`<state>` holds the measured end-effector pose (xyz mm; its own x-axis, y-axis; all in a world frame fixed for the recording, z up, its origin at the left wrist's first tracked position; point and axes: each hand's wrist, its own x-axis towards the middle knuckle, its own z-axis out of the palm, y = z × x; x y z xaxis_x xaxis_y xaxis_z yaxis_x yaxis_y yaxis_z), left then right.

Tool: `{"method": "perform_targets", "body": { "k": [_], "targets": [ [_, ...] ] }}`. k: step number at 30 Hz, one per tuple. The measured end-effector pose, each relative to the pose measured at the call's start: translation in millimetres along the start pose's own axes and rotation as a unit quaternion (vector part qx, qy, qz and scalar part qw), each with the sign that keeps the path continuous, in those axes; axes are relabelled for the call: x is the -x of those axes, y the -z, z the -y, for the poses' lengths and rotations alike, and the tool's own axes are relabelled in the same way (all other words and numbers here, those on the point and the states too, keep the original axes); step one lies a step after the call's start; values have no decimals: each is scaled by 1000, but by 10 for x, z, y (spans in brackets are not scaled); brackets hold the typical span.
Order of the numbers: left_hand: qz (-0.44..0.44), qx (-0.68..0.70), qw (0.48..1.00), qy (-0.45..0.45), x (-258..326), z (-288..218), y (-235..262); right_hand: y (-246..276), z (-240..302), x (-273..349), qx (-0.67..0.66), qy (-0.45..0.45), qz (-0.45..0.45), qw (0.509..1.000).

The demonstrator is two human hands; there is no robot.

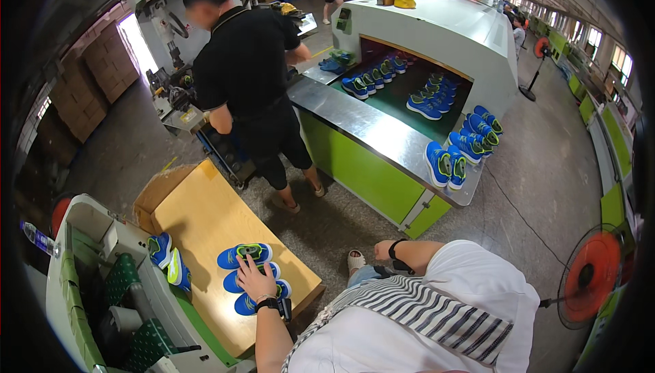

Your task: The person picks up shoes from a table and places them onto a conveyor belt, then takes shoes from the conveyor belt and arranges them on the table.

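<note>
My left hand (256, 283) reaches over a group of blue sneakers on the wooden table, its fingers spread apart. The fingertips touch the farthest sneaker (232, 257), which has a lime-green collar and a white sole. Two more blue sneakers, one the nearest sneaker (244, 305), lie side by side under and beside the palm, partly hidden by it. My right hand (383, 250) hangs in front of my body, away from the table, near no shoe. Its fingers are mostly turned out of sight, and no object shows in it.
Another blue pair (170, 260) sits at the wooden table's (205, 202) left edge, beside a green-and-white machine (89, 236). A person in black (245, 79) stands ahead. Blue sneakers (447, 165) line the metal ledge (361, 124) of a conveyor machine. An orange fan (585, 277) stands right.
</note>
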<state>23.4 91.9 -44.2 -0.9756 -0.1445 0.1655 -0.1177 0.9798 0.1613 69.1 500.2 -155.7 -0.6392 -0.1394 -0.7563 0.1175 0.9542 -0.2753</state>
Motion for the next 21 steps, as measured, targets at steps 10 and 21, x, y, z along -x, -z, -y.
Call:
{"method": "perform_targets", "body": {
  "k": [10,21],
  "targets": [
    [-6,-8,1000,-1,-1,-8,-17,-109,-157,-188,2,15,0,1000],
    [-3,-16,1000,1,-20,-22,-21,-56,-111,-121,-8,0,-9,1000]
  ]
}}
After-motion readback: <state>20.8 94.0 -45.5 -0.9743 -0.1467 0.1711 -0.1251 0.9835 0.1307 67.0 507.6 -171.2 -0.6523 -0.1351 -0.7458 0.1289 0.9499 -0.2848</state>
